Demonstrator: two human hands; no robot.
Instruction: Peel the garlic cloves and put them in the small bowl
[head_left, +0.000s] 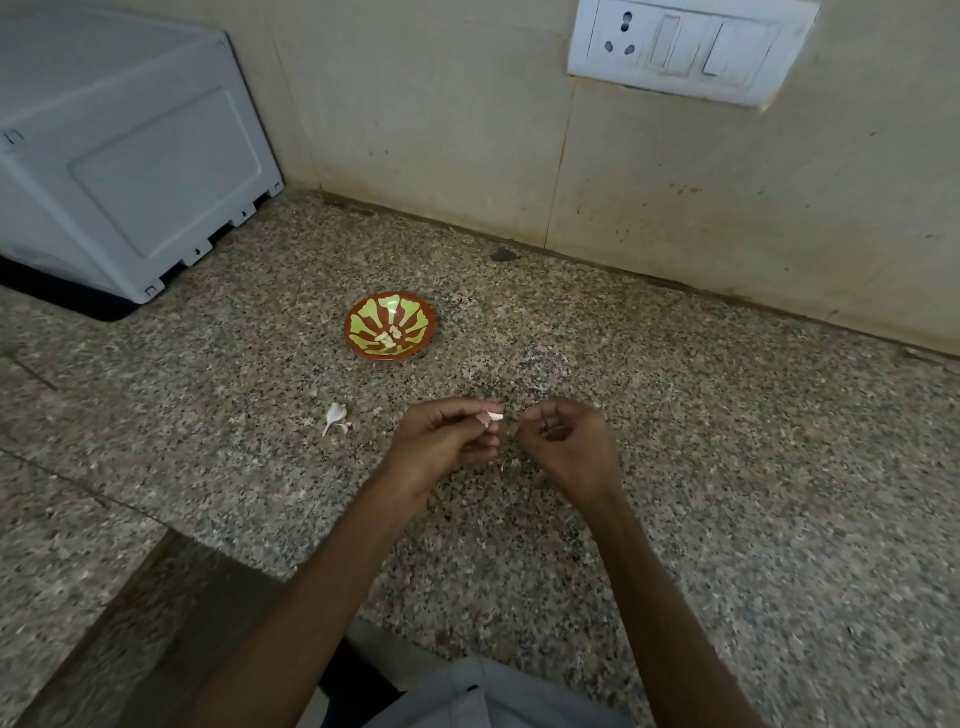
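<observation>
My left hand (441, 441) pinches a pale garlic clove (493, 417) between thumb and fingertips, just above the speckled counter. My right hand (563, 441) hovers close to its right with the fingers curled; whether it pinches a bit of skin I cannot tell. The small red and green bowl (358, 317) stands further back and to the left, with several peeled cloves (388, 338) in its bottom. A piece of garlic with loose skin (336, 417) lies on the counter left of my left hand.
A grey appliance (119, 150) fills the back left corner. The tiled wall (675, 208) runs behind, with a white socket and switch plate (685, 47) high on the right. Small skin flakes (511, 463) lie under my hands. The counter's front edge (156, 587) drops off at bottom left.
</observation>
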